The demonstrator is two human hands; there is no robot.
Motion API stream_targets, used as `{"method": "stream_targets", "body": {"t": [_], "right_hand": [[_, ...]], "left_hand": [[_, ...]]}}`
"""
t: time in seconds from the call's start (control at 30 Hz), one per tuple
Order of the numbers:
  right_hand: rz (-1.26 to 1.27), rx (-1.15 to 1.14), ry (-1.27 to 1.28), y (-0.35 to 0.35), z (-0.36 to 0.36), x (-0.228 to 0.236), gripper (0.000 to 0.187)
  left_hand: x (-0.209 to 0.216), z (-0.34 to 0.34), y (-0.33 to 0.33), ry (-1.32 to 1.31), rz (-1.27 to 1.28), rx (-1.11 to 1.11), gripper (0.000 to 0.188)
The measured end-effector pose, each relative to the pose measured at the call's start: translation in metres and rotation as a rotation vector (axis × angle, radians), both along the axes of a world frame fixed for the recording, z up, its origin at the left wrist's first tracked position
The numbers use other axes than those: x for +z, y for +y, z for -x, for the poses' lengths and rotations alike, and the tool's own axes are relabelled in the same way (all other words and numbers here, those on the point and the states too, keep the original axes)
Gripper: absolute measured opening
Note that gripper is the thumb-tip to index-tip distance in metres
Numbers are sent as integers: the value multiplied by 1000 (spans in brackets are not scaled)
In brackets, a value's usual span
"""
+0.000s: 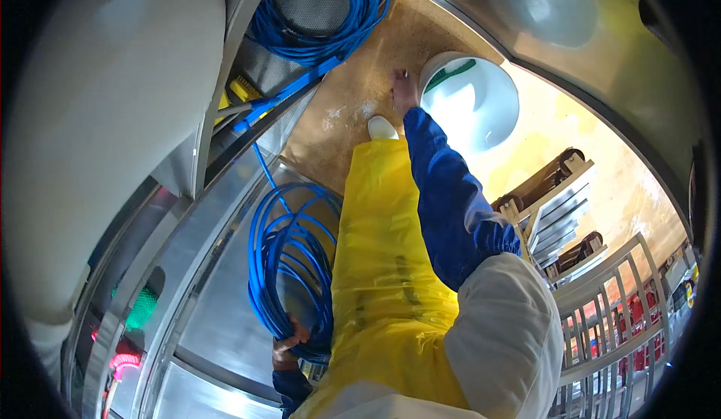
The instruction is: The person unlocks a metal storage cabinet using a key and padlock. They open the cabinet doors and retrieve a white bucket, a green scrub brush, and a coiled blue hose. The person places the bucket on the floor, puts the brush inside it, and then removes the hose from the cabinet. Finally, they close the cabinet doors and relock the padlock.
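Note:
My left hand [290, 341] is closed around the lower part of a coiled blue hose [289, 269], which hangs in loose loops beside the yellow apron. From the coil a strand runs up toward the metal shelf. My right arm, in a blue sleeve cover, reaches forward. Beside the left rim of a white bucket [473, 122], my right hand [404, 91] has its fingers slightly bent, with nothing visible in them. Whether it touches the rim I cannot tell. A green brush [449, 75] lies inside the bucket near its far edge.
Another blue hose coil [319, 47] lies on the shelf at the far left, near a yellow brush [244, 88] and a blue handle [285, 92]. To the right stand a wheeled metal cart [556, 220] and a grey slatted rack [612, 314]. A white shoe [381, 128] shows on the floor.

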State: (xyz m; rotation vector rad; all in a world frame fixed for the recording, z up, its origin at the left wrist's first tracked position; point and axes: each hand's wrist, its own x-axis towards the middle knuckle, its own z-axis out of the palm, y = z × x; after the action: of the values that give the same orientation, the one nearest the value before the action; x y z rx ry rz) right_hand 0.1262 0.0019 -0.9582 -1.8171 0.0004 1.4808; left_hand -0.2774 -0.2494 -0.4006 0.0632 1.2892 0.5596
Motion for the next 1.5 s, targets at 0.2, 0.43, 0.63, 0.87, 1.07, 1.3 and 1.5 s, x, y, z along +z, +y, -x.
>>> {"method": "stream_targets", "body": {"t": [0.2, 0.43, 0.63, 0.87, 1.07, 1.3, 1.5], "right_hand": [[-194, 180, 373, -3, -12, 94, 35], [201, 91, 463, -159, -109, 204, 37], [259, 388, 241, -222, -199, 300, 53], [66, 535, 395, -235, -205, 416, 68], [24, 463, 437, -269, -181, 467, 68], [143, 304, 228, -316, -241, 442, 51], [-260, -116, -338, -291, -348, 469, 48]], "left_hand": [[14, -24, -35, 222, 35, -210, 63], [58, -65, -21, 292, -54, -242, 62], [128, -146, -40, 392, -76, -301, 60], [190, -216, -52, 281, -214, -598, 64], [199, -220, -72, 302, -178, -810, 49], [164, -176, -154, 293, -207, -499, 66], [123, -133, -230, 318, -86, -494, 83]]}}
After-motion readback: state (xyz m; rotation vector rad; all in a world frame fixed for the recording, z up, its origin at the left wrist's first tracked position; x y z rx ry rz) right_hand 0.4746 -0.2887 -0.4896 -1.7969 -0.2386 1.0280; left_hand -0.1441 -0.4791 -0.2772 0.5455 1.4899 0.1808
